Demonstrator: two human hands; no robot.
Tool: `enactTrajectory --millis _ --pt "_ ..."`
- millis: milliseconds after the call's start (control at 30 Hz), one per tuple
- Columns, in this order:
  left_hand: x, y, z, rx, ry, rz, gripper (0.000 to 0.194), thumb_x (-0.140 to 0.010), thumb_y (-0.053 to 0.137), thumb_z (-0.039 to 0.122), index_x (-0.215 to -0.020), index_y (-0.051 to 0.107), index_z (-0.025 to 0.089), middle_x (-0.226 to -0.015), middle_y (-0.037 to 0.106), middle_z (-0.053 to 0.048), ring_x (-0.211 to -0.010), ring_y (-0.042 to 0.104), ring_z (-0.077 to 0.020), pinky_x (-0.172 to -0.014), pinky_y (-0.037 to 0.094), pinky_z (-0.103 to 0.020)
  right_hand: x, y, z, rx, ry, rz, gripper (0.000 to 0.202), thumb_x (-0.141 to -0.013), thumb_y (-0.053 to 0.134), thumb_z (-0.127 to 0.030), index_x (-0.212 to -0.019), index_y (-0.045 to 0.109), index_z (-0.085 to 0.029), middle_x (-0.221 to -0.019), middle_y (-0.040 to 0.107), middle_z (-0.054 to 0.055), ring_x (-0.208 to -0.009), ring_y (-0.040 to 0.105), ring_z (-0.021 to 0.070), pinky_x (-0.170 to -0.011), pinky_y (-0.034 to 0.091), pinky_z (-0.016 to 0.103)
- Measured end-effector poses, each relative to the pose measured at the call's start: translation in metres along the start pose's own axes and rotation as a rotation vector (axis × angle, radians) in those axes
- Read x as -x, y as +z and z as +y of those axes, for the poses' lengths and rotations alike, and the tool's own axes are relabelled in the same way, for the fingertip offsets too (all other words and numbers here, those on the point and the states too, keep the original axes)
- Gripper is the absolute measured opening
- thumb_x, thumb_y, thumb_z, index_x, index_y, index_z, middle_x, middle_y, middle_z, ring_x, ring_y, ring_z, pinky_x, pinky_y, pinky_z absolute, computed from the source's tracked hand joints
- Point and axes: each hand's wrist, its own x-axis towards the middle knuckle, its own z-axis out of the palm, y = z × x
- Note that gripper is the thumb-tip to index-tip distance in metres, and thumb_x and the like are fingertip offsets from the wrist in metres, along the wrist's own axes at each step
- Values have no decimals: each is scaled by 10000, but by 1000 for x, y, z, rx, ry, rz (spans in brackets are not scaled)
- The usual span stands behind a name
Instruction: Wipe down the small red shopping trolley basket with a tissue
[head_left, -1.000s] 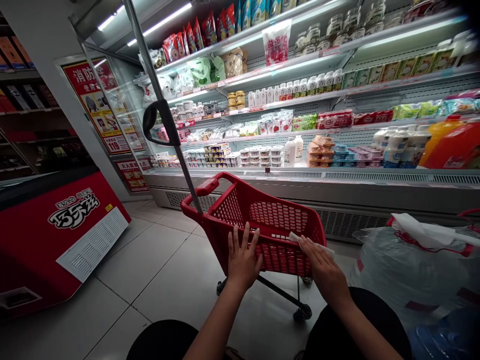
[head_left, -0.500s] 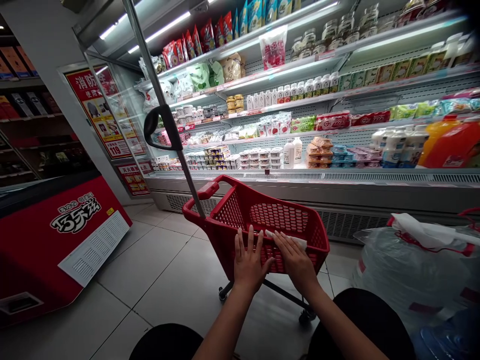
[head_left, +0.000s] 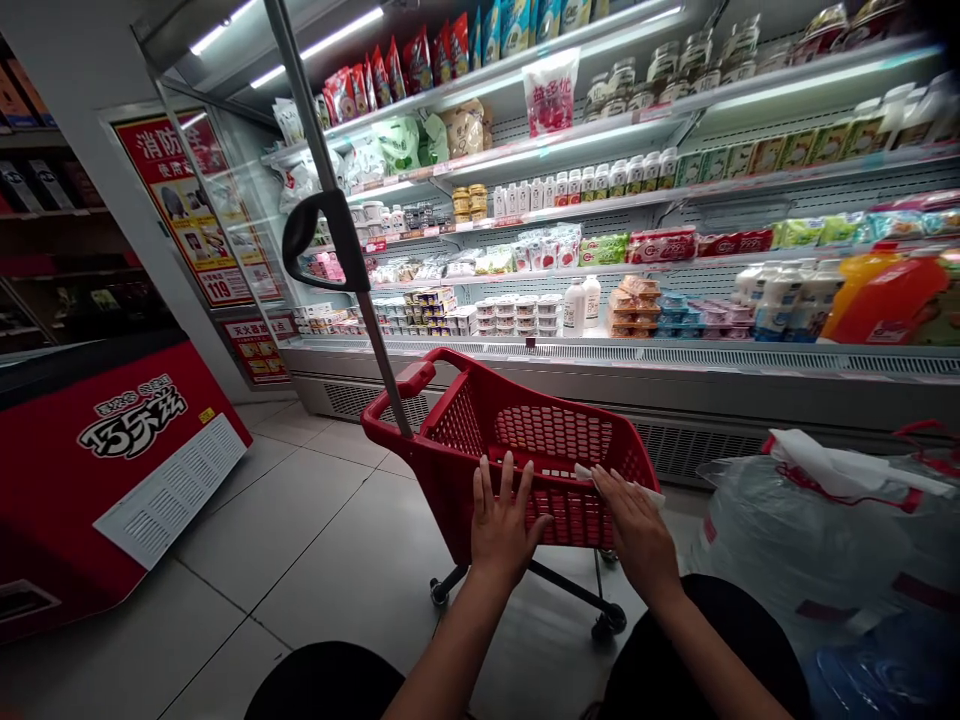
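Right hand (head_left: 637, 535)'s slid outward with the crumply white tissue (head_left: 654, 494), fingers together, left (head_left: 501, 528) splayed on the holey red plastic basket (head_left: 559, 440).

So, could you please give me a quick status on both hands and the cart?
Left hand open against red cart; right hand over white wipe at its near rim; no obstruction seen at either hand.
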Motion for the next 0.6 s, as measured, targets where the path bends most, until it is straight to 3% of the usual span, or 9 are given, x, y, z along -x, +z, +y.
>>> enactTrajectory --millis 167,267,400,600 --pt "-2 4 5 -16 -12 2 983 -893 695 533 -1679 178 247 -1730 230 -119 -1579 136 -470 -1253 217 -616 -33 18 -54 2 -104 -29 799 -952 326 -23 -1684 107 -255 -1637 439 26 -1505 414 218 -1227 344 461" --pt "0 5 1 -62 1 -2 994 -863 723 387 -1680 177 234 -1731 230 -118 -1577 155 -461 -1262 208 -594 -40 23 -69 -12 -143 -30 815 -940 328 -9 -1685 84 -229 -1647 420 37 -1508 408 205 -1229 349 439" --pt "3 1 -7 -112 29 -17 967 -871 694 324 -1680 167 277 -1741 211 -81 -1569 201 -438 -1260 214 -578 -32 15 -54 -25 -198 -50 824 -930 284 18 -1684 85 -246 -1657 406 26 -1515 394 186 -1231 363 428" --pt "3 -6 -13 -94 46 -41 975 -882 684 358 -1679 123 337 -1741 224 -21 -1544 265 -413 -1263 204 -588 -4 -10 -3 -14 -125 -47 787 -950 307 -39 -1680 151 -286 -1650 422 14 -1502 419 217 -1212 406 456"
